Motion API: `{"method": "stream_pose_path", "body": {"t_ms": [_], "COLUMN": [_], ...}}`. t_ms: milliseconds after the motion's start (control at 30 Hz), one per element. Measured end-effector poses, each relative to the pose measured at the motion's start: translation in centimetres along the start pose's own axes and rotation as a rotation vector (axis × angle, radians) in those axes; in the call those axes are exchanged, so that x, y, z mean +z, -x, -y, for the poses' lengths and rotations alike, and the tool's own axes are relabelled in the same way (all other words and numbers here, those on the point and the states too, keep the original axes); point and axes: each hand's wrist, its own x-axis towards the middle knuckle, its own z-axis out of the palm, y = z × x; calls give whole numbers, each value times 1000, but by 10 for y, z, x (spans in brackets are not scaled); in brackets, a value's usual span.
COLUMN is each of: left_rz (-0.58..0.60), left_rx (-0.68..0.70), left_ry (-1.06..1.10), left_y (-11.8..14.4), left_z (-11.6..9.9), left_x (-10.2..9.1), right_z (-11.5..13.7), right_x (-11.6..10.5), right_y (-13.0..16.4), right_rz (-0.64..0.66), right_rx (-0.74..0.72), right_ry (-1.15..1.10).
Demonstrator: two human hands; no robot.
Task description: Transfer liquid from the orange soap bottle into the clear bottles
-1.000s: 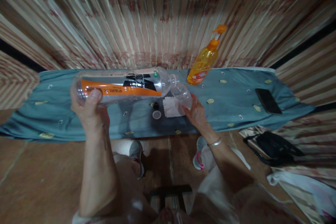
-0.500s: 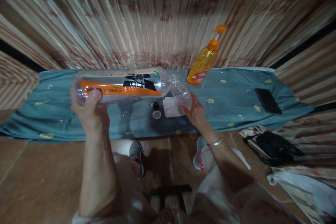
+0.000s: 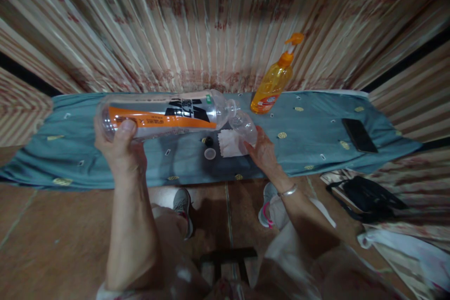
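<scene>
Pouring pose: large clear bottle [image 3: 161, 115] with an orange and black label lies nearly level in the air, its open mouth touching the mouth of a small clear bottle [image 3: 245, 126].
Left hand: left hand [image 3: 119, 150] raised above the cloth, fingers and thumb wrapped tight round the large bottle's base end.
Right hand: right hand [image 3: 263, 152] low on the cloth, fingers closed round the small bottle, which tilts toward the big one.
Surface: blue patterned cloth [image 3: 316, 140] covers a long table in front of a striped curtain [image 3: 211, 23].
Under the bottles: 1 white tissue [image 3: 229, 144], 1 pale cap [image 3: 210, 153] and 1 dark cap [image 3: 208, 141] just beside it.
Around: 1 orange pump bottle [image 3: 272, 84] upright at the back; 1 black phone [image 3: 359, 135] well apart on the right.
Count: 3 bottles, 2 caps.
Floor: 1 black bag [image 3: 369, 199].
</scene>
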Motion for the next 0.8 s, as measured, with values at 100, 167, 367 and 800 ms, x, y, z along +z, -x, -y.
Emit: {"method": "stream_pose_path", "body": {"t_ms": [100, 167, 367, 800], "left_rz": [-23, -31, -85, -67], "left_rx": [-19, -31, -26, -12], "left_ry": [37, 48, 89, 64], "left_y": [0, 0, 1, 1], "left_z": [-2, -5, -12, -7], "left_x": [1, 4, 12, 8], "right_z": [0, 0, 1, 1], "right_x": [0, 0, -1, 0], "right_y": [0, 0, 0, -1], "right_rz": [3, -9, -4, -17], "right_rx": [12, 14, 0, -9], "right_ry": [-6, -2, -19, 12]}}
